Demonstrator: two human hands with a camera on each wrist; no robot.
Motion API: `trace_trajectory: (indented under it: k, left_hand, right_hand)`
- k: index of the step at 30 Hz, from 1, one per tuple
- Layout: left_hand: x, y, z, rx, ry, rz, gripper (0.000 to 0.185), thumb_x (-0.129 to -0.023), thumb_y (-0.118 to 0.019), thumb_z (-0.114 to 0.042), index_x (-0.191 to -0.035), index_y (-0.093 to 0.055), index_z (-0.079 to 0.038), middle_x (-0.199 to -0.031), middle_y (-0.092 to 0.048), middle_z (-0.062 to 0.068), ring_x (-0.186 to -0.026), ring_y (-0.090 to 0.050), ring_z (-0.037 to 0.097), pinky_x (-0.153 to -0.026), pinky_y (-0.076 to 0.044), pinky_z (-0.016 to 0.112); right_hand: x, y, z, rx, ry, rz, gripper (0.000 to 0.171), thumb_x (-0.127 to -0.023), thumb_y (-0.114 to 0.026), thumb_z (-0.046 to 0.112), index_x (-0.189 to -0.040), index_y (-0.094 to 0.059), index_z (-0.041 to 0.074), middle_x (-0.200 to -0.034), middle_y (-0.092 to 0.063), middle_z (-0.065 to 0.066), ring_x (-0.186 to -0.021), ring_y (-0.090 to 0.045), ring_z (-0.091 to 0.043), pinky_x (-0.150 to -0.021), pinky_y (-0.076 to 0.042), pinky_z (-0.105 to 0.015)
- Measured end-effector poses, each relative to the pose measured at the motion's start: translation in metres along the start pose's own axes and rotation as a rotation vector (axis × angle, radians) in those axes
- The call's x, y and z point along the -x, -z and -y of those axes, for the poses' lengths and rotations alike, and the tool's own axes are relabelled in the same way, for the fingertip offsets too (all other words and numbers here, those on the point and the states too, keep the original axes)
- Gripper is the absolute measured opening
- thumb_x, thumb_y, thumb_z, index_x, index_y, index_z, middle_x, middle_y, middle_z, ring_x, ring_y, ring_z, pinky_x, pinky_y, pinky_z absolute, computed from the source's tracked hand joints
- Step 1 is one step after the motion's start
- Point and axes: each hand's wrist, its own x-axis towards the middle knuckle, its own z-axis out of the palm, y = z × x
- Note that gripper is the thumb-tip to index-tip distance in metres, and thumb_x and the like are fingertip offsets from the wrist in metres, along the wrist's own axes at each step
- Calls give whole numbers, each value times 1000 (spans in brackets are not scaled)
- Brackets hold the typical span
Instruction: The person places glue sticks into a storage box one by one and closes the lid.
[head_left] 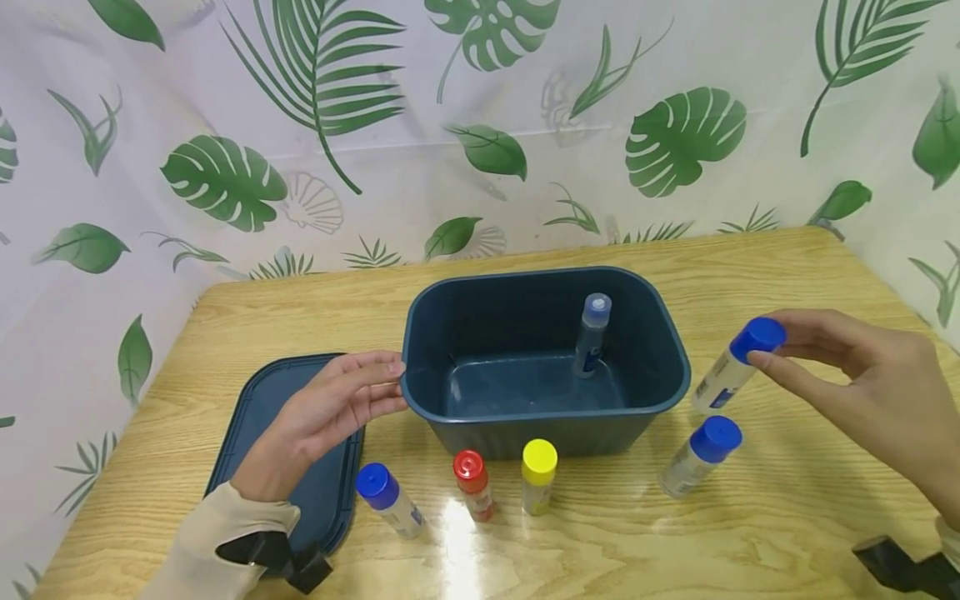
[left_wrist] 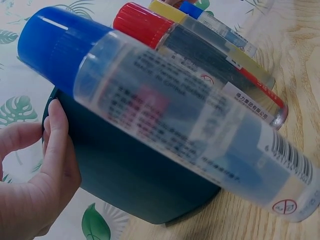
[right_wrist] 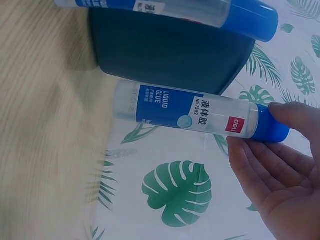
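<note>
As I look down with the head camera, the left hand [head_left: 333, 404] rests loosely extended fingers against the dark bin [head_left: 592, 437], and the right hand [head_left: 862, 379] pinches a glue bottle [head_left: 726, 379] just right of it. From the left wrist, a blue-capped bottle [left_wrist: 190, 125] looms nearest. From the right wrist, thumb and fingers hold the blue cap [right_wrist: 270, 125].

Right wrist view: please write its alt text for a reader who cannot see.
A right hand pinches a clear liquid glue bottle by its blue cap, label facing the camera. Around it are a dark bin, a wooden table and a leaf-print backdrop; another blue-capped bottle crosses the picture's top.
</note>
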Motion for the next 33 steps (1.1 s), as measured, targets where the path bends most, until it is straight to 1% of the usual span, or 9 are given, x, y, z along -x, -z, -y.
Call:
trace_trajectory:
  k: [5, 10, 14, 21, 28, 33]
  left_hand:
    - [0, -1, 0, -4, -3, -3, 15, -98, -53, -7, -103, -67, -6, -93, -68, 5, -86, -67, 14, -86, -56, 28]
    - [-1, 0, 0, -6, -7, -3, 14, -98, -53, -7, -102, -67, -5, -92, -68, 5, -85, -67, 14, -85, -56, 28]
    - [-1, 0, 0, 1, -3, -2, 14, -98, -54, -7, -102, -67, -5, -93, -69, 5, -86, -67, 14, -85, -56, 28]
    - [-1, 0, 1, 4, 1, -6, 14, -98, -53, -7, -104, -66, -5, -94, -69, 5, -86, -66, 14, -85, -56, 28]
    - [-1, 1, 2, 13, 5, -5, 15, -99, -52, -6, -104, -66, -5, -94, -69, 4, -85, -66, 14, -84, -56, 28]
    - [-1, 1, 2, 10, 8, -3, 16, -99, -51, -6, -103, -66, -6, -93, -69, 3, -85, -66, 13, -84, -56, 27]
  right_hand:
    - [-1, 3, 1, 38, -15, -16, 38, -73, -77, -10, -109, -68, -1, -96, -58, 36, -83, -55, 22, -79, -40, 3]
    - [-5, 4, 2, 33, 8, -15, 40, -71, -77, -12, -108, -68, -1, -94, -60, 34, -83, -57, 20, -79, -41, 2]
    - [-6, 6, 3, 46, 1, -19, 40, -71, -78, -12, -108, -68, -1, -91, -59, 34, -82, -56, 22, -79, -41, 2]
    - [-10, 8, 6, 37, 14, -17, 35, -75, -75, -10, -109, -68, -2, -96, -58, 36, -84, -57, 20, -82, -39, 2]
    - [-14, 11, 11, 37, -18, -16, 37, -76, -74, -10, -111, -66, -2, -94, -58, 35, -84, -56, 21, -82, -38, 3]
    - [-17, 12, 13, 31, -7, -21, 35, -78, -73, -9, -112, -66, -2, -93, -58, 36, -85, -56, 20, -83, -38, 3]
